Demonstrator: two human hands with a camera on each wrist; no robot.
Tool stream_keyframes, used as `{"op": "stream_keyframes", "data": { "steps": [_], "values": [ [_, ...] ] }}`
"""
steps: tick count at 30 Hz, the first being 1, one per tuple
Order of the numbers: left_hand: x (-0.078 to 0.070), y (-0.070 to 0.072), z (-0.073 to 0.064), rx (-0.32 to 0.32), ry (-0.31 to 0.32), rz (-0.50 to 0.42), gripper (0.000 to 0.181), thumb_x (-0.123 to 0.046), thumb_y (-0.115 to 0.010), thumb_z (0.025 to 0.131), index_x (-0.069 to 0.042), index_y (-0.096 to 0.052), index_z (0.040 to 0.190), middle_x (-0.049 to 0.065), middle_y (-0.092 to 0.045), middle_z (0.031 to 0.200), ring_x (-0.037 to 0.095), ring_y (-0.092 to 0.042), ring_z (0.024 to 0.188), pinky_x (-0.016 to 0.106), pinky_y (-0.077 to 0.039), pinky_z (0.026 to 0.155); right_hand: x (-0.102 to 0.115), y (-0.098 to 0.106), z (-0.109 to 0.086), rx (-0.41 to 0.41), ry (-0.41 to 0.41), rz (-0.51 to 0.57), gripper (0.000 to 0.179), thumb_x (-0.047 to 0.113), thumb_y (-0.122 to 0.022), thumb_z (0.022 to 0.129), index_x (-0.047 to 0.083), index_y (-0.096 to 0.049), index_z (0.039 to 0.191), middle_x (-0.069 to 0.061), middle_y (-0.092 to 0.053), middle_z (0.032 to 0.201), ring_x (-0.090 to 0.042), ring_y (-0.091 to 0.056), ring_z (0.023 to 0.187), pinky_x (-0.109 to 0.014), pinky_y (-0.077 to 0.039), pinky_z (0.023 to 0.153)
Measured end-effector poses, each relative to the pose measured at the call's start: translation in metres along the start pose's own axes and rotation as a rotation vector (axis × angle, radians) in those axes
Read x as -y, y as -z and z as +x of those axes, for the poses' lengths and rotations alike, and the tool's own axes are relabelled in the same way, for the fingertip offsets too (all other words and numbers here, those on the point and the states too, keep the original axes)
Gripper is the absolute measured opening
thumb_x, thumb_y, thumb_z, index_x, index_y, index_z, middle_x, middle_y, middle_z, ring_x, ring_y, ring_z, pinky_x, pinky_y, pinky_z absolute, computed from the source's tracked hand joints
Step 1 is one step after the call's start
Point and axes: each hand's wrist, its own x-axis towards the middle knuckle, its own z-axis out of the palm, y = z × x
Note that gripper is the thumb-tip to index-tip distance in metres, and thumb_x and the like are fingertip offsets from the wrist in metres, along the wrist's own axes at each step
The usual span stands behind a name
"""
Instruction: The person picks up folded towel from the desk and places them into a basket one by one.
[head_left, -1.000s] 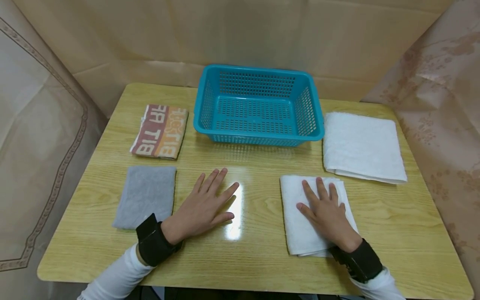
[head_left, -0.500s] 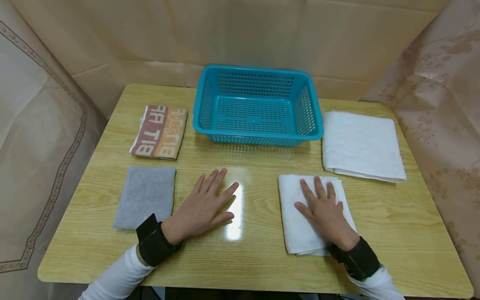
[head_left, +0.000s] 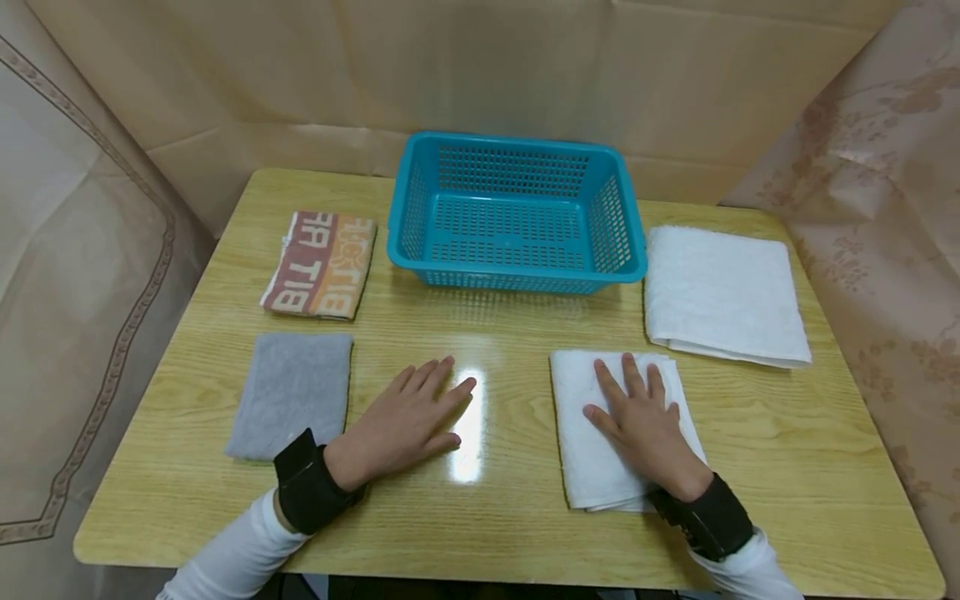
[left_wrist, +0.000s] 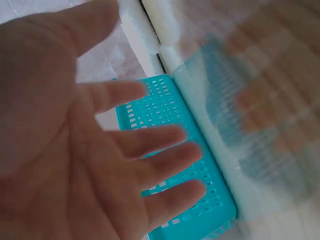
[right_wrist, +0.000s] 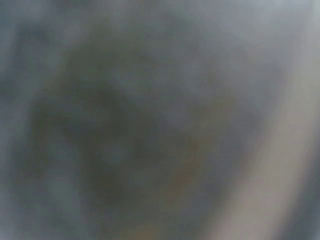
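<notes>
My right hand point(head_left: 645, 429) lies with spread fingers on a folded white towel point(head_left: 577, 417) at the front right of the table. The right wrist view is too blurred to make anything out. My left hand point(head_left: 401, 421) hovers low over the tabletop or touches it; which of these I cannot tell. Its fingers are spread and it holds nothing. In the left wrist view its palm point(left_wrist: 75, 150) shows, with the blue basket beyond the fingers. Just left of that hand lies a folded grey towel point(head_left: 292, 392), apart from the fingers.
A blue plastic basket point(head_left: 517, 279) stands at the back middle of the wooden table point(head_left: 487, 533). Left of it is a folded red and orange towel point(head_left: 318, 267) with pale lettering. A larger folded white towel point(head_left: 727, 292) lies to its right. Cloth sheets point(head_left: 517, 67) hang around the table.
My right hand has slid a little to the left, and the white towel under it has shifted the same way. The left hand's fingertips have drawn slightly back towards me.
</notes>
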Motion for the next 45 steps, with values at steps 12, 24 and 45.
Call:
{"op": "stream_keyframes", "data": {
  "steps": [12,24,45],
  "values": [
    [0.000,-0.005,0.001,0.050,-0.065,0.088,0.045,-0.036,-0.071,0.092,-0.018,-0.058,0.131,0.026,-0.050,0.140,0.041,-0.051,0.126,0.053,-0.044,0.100,-0.025,0.031,-0.012,-0.062,0.054,0.211,0.064,0.021,-0.061,0.100,-0.003,-0.034,0.152,-0.042,-0.004,0.155,-0.064,-0.007,0.139,-0.075,-0.020,0.103],
    [0.001,-0.005,-0.002,0.034,-0.062,0.035,0.041,-0.034,-0.073,0.091,-0.018,-0.058,0.126,0.025,-0.049,0.138,0.041,-0.050,0.125,0.052,-0.050,0.089,-0.063,0.036,-0.019,0.099,-0.118,0.279,0.094,0.025,-0.069,0.094,-0.015,-0.006,0.152,-0.046,-0.021,0.148,-0.060,-0.033,0.131,-0.067,-0.036,0.100],
    [-0.003,-0.001,0.007,0.063,-0.082,0.056,0.034,-0.035,-0.075,0.088,-0.014,-0.054,0.105,0.005,-0.047,0.091,0.019,-0.044,0.076,0.036,-0.039,0.067,-0.054,0.028,-0.013,0.086,-0.119,0.299,0.093,0.028,-0.070,0.093,-0.009,-0.012,0.155,-0.041,-0.026,0.147,-0.045,-0.041,0.123,-0.064,-0.038,0.099]
  ]
}}
